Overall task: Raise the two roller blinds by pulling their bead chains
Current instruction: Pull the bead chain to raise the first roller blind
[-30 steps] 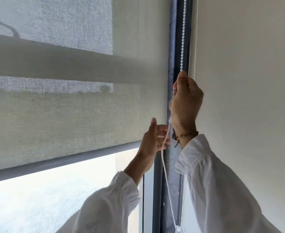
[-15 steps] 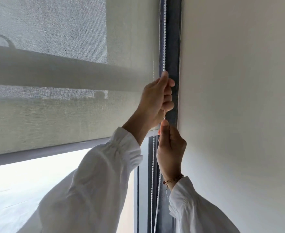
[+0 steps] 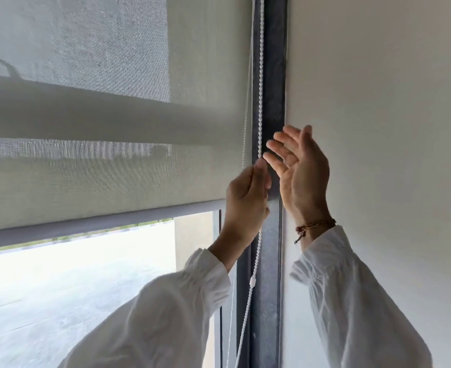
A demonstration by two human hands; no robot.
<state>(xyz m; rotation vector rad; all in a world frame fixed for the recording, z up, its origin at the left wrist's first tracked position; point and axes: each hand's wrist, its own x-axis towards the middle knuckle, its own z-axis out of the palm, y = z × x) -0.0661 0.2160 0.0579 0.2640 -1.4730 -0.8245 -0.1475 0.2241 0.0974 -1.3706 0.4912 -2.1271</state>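
So the left hand [image 3: 247, 197] is closed in a fist around the white bead chain [image 3: 260, 102], with the thumb and forefinger pinching it at the top of the fist, so that grip is clamped on the chain. The chain runs straight up from the pinch and out the top of the shot, right along the dark window frame [image 3: 272, 75]. Below the fist it hangs down past a small white connector [image 3: 252, 281] and out the bottom. A second, thinner-looking strand of the same loop sits just to the left, in front of the blind's right edge.

The right hand [image 3: 300, 171] is wide open, palm facing left, fingers spread and pointing up and left. It's holding nothing. Its fingertips are just beside the chain, a little above the left hand's pinch, but I can't tell if they're actually touching it. There's a beaded bracelet [image 3: 315, 226] on that wrist, and both arms are in loose white sleeves [image 3: 166, 314].

The roller blind [image 3: 113, 168] on the left is a see-through mesh one, partly up. Its grey bottom bar [image 3: 86, 229] sits a bit below the middle of the shot, with bright pavement showing through the glass underneath. To the right of the frame is a plain off-white surface [image 3: 378, 128]; can't really tell whether that's the second blind or a wall.
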